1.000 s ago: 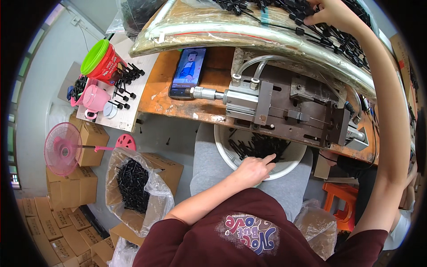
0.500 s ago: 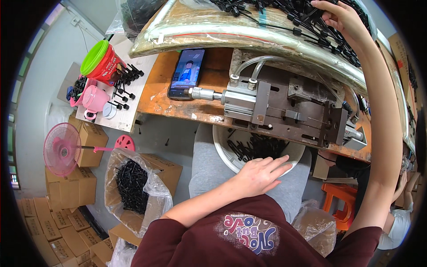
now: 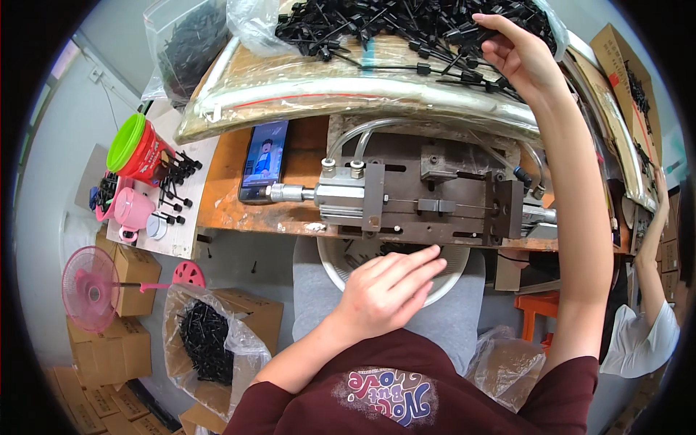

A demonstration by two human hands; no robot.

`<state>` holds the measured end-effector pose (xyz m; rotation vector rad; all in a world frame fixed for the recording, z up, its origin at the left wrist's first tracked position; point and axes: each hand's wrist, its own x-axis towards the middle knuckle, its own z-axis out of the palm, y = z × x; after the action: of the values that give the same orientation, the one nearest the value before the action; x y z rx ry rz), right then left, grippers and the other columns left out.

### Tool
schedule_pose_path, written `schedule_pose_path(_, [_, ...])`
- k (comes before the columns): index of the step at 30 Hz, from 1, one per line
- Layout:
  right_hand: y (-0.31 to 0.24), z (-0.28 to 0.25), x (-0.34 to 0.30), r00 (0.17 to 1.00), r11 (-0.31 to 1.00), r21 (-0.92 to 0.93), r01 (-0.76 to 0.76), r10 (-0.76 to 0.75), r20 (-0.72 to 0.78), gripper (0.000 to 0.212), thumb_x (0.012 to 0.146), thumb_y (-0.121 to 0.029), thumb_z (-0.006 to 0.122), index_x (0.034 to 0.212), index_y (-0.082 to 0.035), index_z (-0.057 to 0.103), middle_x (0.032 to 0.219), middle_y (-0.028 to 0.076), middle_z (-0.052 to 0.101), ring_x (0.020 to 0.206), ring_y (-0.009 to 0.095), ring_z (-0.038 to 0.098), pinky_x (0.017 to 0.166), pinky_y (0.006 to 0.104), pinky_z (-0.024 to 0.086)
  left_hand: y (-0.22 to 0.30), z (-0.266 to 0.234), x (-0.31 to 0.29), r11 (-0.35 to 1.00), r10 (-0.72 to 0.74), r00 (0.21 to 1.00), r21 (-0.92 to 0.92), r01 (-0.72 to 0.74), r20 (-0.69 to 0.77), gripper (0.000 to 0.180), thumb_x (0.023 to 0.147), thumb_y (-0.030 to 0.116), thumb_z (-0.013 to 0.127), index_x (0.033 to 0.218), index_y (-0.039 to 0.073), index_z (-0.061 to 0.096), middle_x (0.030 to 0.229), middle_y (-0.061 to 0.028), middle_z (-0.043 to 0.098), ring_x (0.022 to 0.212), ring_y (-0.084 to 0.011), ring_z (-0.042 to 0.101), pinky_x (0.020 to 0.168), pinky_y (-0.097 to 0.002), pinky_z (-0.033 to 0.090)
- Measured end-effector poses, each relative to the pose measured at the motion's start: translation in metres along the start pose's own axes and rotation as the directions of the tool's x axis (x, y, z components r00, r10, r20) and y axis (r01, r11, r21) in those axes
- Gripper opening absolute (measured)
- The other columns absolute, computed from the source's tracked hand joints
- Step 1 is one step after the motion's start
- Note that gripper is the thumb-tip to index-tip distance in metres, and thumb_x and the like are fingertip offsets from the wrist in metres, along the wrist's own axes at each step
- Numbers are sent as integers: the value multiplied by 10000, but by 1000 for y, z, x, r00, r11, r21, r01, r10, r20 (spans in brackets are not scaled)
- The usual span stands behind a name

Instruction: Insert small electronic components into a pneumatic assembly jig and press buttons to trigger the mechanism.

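Observation:
My left hand [image 3: 388, 293] hangs over the near part of a white basin [image 3: 330, 268] on my lap, fingers stretched out toward the bench edge. It holds nothing that I can see. Dark parts in the basin are partly hidden by the hand and the bench. My right arm reaches far across the bench. At its end, my right hand [image 3: 518, 58] is at a heap of black plastic parts with thin stems [image 3: 391, 22], its fingers parted around some of them. Between my hands sits a metal clamping machine [image 3: 442, 192] with a pneumatic cylinder [image 3: 341, 199].
A phone [image 3: 264, 159] lies left of the machine. Beyond it, a padded wrapped rim [image 3: 304, 94] borders the heap. A red bucket [image 3: 148, 156], pink cup [image 3: 134, 210] and loose parts stand on a side table. Below are a pink fan [image 3: 90, 290] and a bag-lined box [image 3: 206, 341]. A co-worker's arm [image 3: 652, 239] is right.
The view has shifted, so the bench sits lower and further left. My right hand reaches further into the heap. My left hand has moved toward the bench, fingers still outstretched.

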<state>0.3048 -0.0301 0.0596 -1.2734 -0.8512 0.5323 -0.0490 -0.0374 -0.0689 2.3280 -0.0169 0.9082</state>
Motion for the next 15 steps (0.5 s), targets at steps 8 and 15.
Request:
schedule_pose_path(8, [3,71,-163,953,932,221,-286,301,-35,210,824,-157,722,948,11,695,808,55,688,519,85,582,501,205,463,-3,-22,24,933,-255,931,-320,166,-263,459,795,-122,632,1244,-49,577,1203,-217,605,896,-198,676,720,-272,581])
schedule_pose_path(15, [30,80,-228,902,800,422,-427,409,137,168,837,-101,706,915,34,645,785,74,657,543,106,592,472,200,473,9,-29,32,967,-62,996,-251,44,-66,387,761,-116,662,1139,-35,658,1126,-207,665,1012,-307,671,853,-344,541])
